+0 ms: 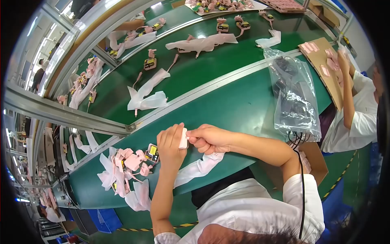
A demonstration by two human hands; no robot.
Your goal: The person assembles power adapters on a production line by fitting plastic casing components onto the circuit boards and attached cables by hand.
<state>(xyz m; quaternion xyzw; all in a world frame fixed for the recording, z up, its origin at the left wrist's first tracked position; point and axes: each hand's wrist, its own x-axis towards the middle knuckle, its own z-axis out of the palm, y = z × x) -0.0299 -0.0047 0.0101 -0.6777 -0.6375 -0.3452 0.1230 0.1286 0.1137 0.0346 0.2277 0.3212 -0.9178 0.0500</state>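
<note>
The left hand (170, 142) gripped a white piece (183, 139) above the green bench (239, 106); the right hand (210, 139) pinched its edge.

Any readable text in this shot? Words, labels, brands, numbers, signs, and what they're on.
None readable.
White piece between the hands: no text on the side showing.
Yellow-and-black block on the bench: any print too small to read.
Similar block on the green belt: same, too small.
Clear bag: none legible through the glare.
</note>
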